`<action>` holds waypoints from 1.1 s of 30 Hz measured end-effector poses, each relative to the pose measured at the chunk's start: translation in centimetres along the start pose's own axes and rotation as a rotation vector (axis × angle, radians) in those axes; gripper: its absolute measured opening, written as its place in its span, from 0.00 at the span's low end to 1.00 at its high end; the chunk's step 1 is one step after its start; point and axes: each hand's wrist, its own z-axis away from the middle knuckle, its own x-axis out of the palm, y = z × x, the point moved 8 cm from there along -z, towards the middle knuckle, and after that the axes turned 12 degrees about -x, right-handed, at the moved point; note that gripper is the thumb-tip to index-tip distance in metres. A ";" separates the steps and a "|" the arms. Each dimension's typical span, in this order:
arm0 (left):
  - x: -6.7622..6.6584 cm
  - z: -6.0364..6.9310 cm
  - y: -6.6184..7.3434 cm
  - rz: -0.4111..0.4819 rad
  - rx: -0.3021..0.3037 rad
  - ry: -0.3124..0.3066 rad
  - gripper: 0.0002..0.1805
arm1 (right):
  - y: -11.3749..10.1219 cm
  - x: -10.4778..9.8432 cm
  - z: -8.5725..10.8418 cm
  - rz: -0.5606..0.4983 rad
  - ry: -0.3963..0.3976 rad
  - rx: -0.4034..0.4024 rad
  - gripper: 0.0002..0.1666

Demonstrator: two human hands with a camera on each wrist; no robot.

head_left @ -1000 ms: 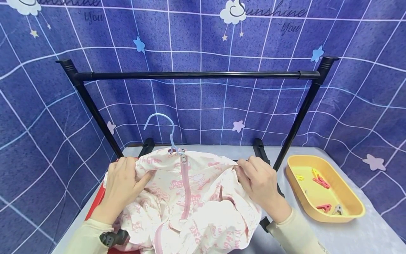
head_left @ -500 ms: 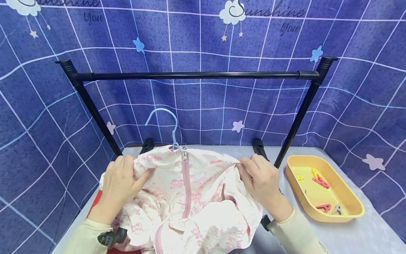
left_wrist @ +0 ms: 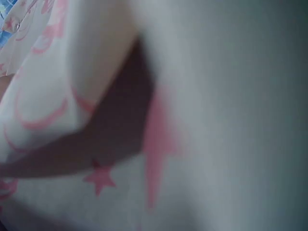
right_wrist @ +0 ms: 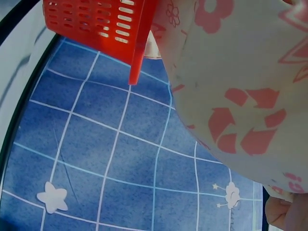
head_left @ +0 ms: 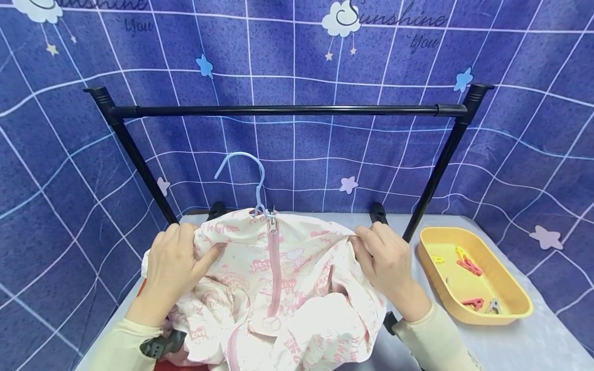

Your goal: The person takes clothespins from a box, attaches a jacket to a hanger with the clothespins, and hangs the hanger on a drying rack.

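A white jacket with pink print (head_left: 297, 257) and a pink zipper (head_left: 275, 273) spreads between both hands in the head view. The left hand (head_left: 174, 263) grips its left shoulder, thumb on the front of the cloth. At the other shoulder, the right hand (head_left: 385, 263) pinches the fabric. A light blue hanger (head_left: 262, 180) pokes its hook up through the collar; its body is hidden inside the jacket. Cloth fills most of the left wrist view, where a printed fold (left_wrist: 43, 106) is close to the lens. In the right wrist view the jacket (right_wrist: 240, 96) hangs beside the fingers (right_wrist: 278, 211).
A black rack with a horizontal bar (head_left: 287, 110) stands behind the jacket. To the right, a yellow tray (head_left: 520, 301) holds several clothespins (head_left: 471, 266). A red basket (right_wrist: 91, 24) sits beneath the jacket at the left. A blue patterned curtain (head_left: 315, 154) hangs behind.
Both hands have lifted the jacket slightly, and the hanger hook has risen with it and shifted a little to the right. Their hold on the shoulders looks the same.
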 end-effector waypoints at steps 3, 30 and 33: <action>-0.1 -0.1 0.1 0.006 0.009 0.007 0.39 | 0.0 -0.1 0.0 -0.003 -0.001 -0.003 0.17; -1.3 -1.2 1.2 0.011 0.065 0.063 0.40 | 0.6 -0.9 -0.3 0.015 0.004 -0.009 0.18; -1.5 -1.3 1.3 0.020 0.073 0.090 0.40 | 0.6 -1.1 -0.4 0.010 0.010 -0.010 0.18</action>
